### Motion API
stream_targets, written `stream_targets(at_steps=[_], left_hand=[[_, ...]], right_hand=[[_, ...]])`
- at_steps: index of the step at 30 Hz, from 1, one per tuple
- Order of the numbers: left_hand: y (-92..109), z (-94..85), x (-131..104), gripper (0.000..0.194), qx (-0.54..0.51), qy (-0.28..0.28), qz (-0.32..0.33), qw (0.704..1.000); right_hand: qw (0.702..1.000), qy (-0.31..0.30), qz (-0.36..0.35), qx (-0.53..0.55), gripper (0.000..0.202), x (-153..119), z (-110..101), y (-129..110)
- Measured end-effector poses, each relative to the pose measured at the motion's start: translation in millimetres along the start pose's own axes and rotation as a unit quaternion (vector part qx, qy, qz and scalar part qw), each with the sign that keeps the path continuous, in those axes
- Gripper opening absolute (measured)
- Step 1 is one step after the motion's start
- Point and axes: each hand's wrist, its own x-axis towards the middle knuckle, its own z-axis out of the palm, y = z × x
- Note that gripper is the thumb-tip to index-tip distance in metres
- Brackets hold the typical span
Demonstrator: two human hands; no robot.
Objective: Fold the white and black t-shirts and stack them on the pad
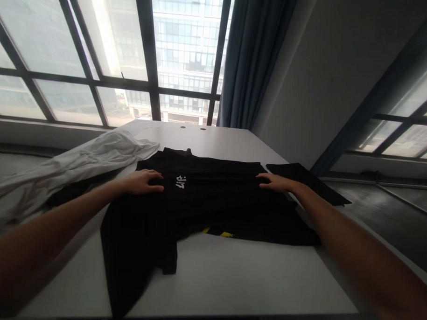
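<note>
A black garment [205, 197] with a small white print and yellow marks lies spread sideways over the white table [251, 278]. My left hand [143, 182] rests on its left part, fingers apart and pointing right, beside the white print. On the right part of the cloth lies my right hand [274, 182], its fingers and thumb apart and pointing left. Neither hand has cloth gripped between its fingers. One dark sleeve-like part hangs down toward the table's front edge at the left.
White crumpled cloth [119, 145] covers the table's left side, with dark cloth partly under it. A folded black item [309, 182] lies at the right edge. Behind stand windows and a blue-grey curtain [253, 63].
</note>
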Motion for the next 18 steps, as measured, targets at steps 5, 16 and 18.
stream_targets(at_steps=[5, 16, 18], left_hand=[[10.1, -15.1, 59.1, 0.077, 0.046, 0.098, -0.002, 0.994], [-34.1, 6.1, 183.3, 0.084, 0.048, -0.029, -0.116, 0.992], [-42.4, 4.5, 198.3, 0.085, 0.051, -0.028, -0.129, 0.990]], right_hand=[[0.999, 0.026, 0.025, -0.037, 0.071, 34.0, -14.4, -26.6], [0.999, 0.002, 0.028, -0.016, 0.095, 120.4, 6.9, -16.6], [0.999, 0.005, 0.030, -0.014, 0.095, 137.1, 5.7, -9.8]])
